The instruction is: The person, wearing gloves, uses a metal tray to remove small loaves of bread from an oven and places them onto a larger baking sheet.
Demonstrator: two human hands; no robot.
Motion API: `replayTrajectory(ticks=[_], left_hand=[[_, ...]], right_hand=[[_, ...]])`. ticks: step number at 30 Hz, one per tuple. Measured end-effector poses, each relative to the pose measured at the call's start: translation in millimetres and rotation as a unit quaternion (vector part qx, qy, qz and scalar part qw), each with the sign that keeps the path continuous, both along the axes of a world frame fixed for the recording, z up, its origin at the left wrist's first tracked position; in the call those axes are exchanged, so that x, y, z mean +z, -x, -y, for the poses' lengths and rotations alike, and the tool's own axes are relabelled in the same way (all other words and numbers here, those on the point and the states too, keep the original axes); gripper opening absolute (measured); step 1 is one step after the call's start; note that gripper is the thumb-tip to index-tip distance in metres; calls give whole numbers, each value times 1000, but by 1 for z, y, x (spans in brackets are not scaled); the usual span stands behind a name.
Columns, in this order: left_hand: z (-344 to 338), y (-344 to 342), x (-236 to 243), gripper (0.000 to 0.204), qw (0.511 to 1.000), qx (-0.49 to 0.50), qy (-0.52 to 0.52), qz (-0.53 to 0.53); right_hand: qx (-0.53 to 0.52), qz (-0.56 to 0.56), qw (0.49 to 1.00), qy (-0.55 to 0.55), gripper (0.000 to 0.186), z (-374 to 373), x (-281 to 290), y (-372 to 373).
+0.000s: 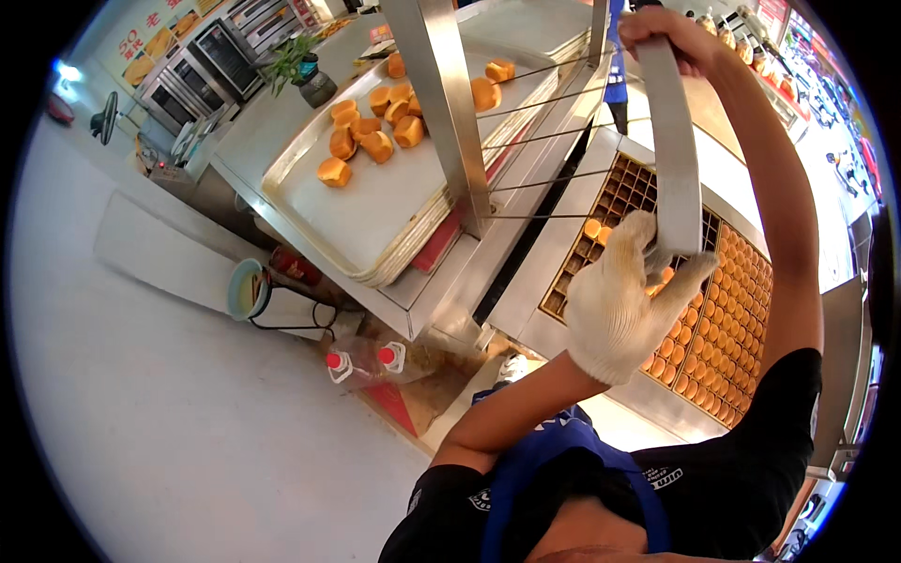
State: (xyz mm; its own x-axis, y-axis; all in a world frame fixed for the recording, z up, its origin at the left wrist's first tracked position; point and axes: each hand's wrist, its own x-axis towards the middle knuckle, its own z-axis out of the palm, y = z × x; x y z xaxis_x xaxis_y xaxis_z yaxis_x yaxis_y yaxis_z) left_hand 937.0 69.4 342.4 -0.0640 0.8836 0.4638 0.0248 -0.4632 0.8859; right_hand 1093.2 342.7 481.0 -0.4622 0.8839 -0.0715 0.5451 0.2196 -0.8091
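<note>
I hold a long steel bar-shaped piece (676,141) upright in the view: my bare right hand (671,45) grips its far end, and my left hand (615,310), in a white knit glove, grips its near end. Beneath it lies a steel mold machine with square cells; the left grid (633,183) is partly filled with small golden cakes, some hidden by my glove, and the right grid (727,338) is densely filled with them.
A stack of trays (347,225) holds several golden bread pieces (375,145) on a steel counter beside a post (446,122) with thin rods. A plant (314,84), ovens (206,61), a bowl (246,286) and plastic jugs (352,366) are at left. A person in blue (617,89) stands beyond.
</note>
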Motion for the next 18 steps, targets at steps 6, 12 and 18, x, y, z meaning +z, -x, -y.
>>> replayTrajectory(ticks=[6, 12, 18], left_hand=[[-27, 1, 15, 46, 984, -83, -4, 158], [-39, 1, 18, 52, 965, -161, 9, 205], [-7, -42, -9, 87, 922, -288, -37, 257]], right_hand=[[24, 33, 996, 74, 20, -44, 59, 93], [46, 110, 992, 37, 20, -43, 91, 95], [-164, -21, 971, -174, 21, 55, 79, -48]])
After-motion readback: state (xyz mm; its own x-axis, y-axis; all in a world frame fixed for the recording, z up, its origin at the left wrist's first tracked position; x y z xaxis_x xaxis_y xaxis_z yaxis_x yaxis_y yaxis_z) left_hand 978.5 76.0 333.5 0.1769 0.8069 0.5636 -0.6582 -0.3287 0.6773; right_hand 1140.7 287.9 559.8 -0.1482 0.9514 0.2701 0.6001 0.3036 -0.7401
